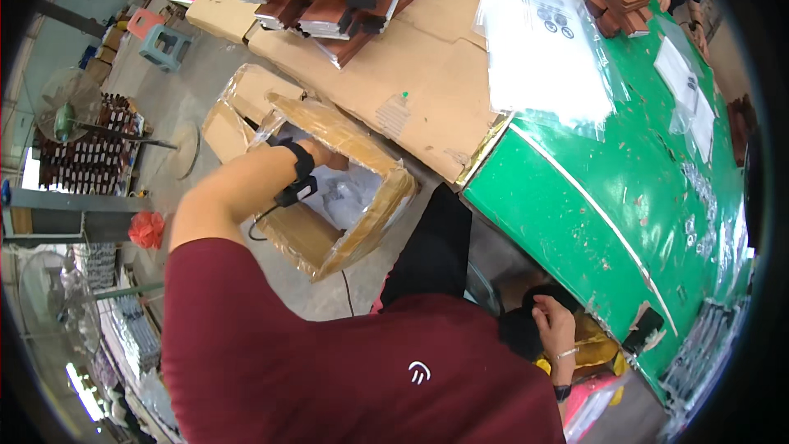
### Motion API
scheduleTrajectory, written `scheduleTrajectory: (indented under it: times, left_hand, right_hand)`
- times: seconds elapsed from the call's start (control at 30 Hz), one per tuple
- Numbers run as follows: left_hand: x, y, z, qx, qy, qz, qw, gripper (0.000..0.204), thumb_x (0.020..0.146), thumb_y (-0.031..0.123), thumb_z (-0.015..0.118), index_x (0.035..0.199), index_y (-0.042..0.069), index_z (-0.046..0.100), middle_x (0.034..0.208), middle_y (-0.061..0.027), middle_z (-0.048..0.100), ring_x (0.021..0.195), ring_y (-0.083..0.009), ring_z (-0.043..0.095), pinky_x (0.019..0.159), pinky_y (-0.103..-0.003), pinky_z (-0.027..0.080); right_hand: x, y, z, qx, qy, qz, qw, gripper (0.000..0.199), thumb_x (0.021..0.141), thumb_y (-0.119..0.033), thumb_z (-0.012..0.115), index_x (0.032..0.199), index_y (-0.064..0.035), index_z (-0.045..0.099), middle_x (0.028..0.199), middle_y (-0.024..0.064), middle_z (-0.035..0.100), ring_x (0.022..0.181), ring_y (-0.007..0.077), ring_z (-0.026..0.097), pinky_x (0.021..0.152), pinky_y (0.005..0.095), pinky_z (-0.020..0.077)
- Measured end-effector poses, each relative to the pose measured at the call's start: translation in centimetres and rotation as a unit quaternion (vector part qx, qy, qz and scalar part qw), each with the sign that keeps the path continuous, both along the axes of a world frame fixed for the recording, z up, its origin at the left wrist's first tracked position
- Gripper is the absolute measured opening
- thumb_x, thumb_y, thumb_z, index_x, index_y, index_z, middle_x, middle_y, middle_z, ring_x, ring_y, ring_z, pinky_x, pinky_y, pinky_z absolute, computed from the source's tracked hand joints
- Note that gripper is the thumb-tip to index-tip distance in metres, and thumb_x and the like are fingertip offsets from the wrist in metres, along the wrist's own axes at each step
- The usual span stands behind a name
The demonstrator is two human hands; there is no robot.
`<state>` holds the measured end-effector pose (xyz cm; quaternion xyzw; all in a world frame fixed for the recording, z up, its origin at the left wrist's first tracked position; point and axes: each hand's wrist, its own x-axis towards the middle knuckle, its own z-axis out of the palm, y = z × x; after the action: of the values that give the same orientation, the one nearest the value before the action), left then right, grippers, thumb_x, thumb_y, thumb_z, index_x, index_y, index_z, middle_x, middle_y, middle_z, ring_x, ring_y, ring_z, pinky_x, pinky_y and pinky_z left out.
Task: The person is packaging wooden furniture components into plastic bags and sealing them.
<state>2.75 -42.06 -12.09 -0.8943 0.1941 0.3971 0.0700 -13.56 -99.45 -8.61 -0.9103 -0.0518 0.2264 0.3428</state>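
Note:
My left arm reaches across into an open cardboard box (pixel 310 255) standing left of the tables. Crumpled clear plastic (pixel 348 200) lies inside it. My left hand (pixel 327 154) is down past the box's rim, and its fingers are hidden there. A black strap and a small black device with a cable sit on that wrist and forearm. Beside my leg, near the edge of the green table, my right hand (pixel 555 327) hangs with fingers loosely bent and apart, holding nothing visible. It wears a bracelet and a dark wrist band.
Reddish-brown wood-look pieces (pixel 345 0) are stacked on the cardboard-covered table (pixel 411 74). Clear printed plastic bags (pixel 542 41) overlap the green table (pixel 559 205). A dark phone-like object (pixel 644 329) lies at its near edge. Fans (pixel 64 119) and a stool (pixel 167 48) stand left. Another person's hands show far right.

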Motion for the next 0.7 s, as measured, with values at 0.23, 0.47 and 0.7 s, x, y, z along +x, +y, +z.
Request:
scheduleTrajectory:
  times: [0.23, 0.47, 0.7]
  left_hand:
    - [-3.5, -0.9, 9.5, -0.098, 0.151, 0.122, 0.976, 0.051, 0.079, 0.033, 0.072, 0.125, 0.011, 0.068, 0.129, -0.0212, 0.063, 0.114, -0.0324, 0.064, 0.095, -0.041, 0.050]
    - [0.3, -2.9, -0.2, 0.134, 0.203, -0.106, 0.964, 0.070, 0.078, 0.031, 0.076, 0.144, 0.019, 0.053, 0.163, -0.0152, 0.022, 0.141, -0.0321, 0.039, 0.112, -0.044, 0.039]
    - [-0.4, -0.2, -2.6, 0.046, 0.140, -0.067, 0.987, 0.043, 0.080, 0.036, 0.071, 0.106, 0.001, 0.073, 0.104, -0.0176, 0.073, 0.094, -0.0356, 0.069, 0.084, -0.046, 0.052]
  right_hand:
    - [3.3, 2.1, -1.0, -0.003, -0.050, 0.090, 0.995, 0.025, 0.085, -0.009, 0.068, 0.110, -0.0043, 0.065, 0.095, 0.0156, 0.071, 0.085, 0.0310, 0.070, 0.074, 0.0399, 0.0537]
    - [3.1, 3.5, 0.7, 0.015, -0.096, 0.138, 0.986, 0.028, 0.085, -0.010, 0.068, 0.112, -0.0045, 0.066, 0.099, 0.0144, 0.071, 0.089, 0.0302, 0.069, 0.077, 0.0398, 0.0538]
    - [0.6, 1.3, 0.4, -0.005, -0.079, 0.061, 0.995, 0.028, 0.085, -0.010, 0.067, 0.112, -0.0044, 0.066, 0.099, 0.0150, 0.071, 0.089, 0.0313, 0.069, 0.078, 0.0400, 0.0537]
